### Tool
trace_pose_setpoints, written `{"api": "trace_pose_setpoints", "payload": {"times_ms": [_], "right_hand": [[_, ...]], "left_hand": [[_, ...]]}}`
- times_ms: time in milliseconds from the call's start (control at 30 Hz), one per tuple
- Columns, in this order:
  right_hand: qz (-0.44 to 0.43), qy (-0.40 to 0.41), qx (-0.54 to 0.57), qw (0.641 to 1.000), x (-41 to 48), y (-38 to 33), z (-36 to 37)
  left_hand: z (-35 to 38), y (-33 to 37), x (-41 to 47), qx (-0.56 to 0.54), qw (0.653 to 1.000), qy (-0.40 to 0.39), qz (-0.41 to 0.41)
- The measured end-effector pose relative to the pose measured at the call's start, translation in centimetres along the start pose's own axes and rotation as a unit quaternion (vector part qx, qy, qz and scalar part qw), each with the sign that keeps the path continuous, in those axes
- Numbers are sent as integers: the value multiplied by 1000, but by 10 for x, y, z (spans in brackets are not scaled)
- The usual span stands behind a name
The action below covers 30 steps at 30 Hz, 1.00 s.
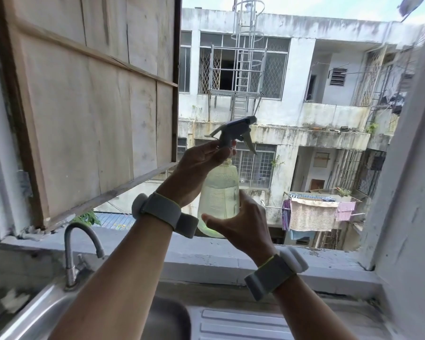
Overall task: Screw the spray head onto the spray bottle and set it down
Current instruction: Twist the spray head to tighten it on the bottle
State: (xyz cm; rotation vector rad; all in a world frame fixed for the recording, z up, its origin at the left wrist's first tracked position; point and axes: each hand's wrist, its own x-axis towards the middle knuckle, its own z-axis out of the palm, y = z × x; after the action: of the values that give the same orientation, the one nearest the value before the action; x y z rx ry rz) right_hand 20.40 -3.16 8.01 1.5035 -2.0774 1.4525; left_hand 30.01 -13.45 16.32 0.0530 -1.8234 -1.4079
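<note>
Clear spray bottle (pixel 220 197), pale yellowish liquid inside, held upright in the air before the open window. Grey spray head (pixel 233 133) seated on its neck, trigger hanging down to the right, nozzle pointing up and right.

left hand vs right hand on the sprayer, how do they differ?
The left hand sits high, pinching the collar of the spray head; the right hand sits low, cupping the base of the spray bottle. The left grip is fingertips only; the right wraps wider. Both wear a grey wristband.
</note>
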Motion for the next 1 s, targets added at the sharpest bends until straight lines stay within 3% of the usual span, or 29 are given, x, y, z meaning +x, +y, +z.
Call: {"api": "trace_pose_setpoints", "payload": {"times_ms": [133,333,467,567,733,1000], "right_hand": [[14,-1,3,1000,-2,1,1],[38,15,-7,999,1,4,4],[40,22,-20,999,0,5,4],[43,30,-18,998,1,4,4],[46,28,-21,998,1,5,0],[27,29,-13,999,2,8,-14]], "left_hand": [[4,0,-2,63,998,13,2],[28,1,-6,245,943,213,78],[37,3,-7,304,910,267,89],[38,4,-6,291,907,296,74],[36,5,-3,266,934,225,79],[18,10,9,110,990,92,12]]}}
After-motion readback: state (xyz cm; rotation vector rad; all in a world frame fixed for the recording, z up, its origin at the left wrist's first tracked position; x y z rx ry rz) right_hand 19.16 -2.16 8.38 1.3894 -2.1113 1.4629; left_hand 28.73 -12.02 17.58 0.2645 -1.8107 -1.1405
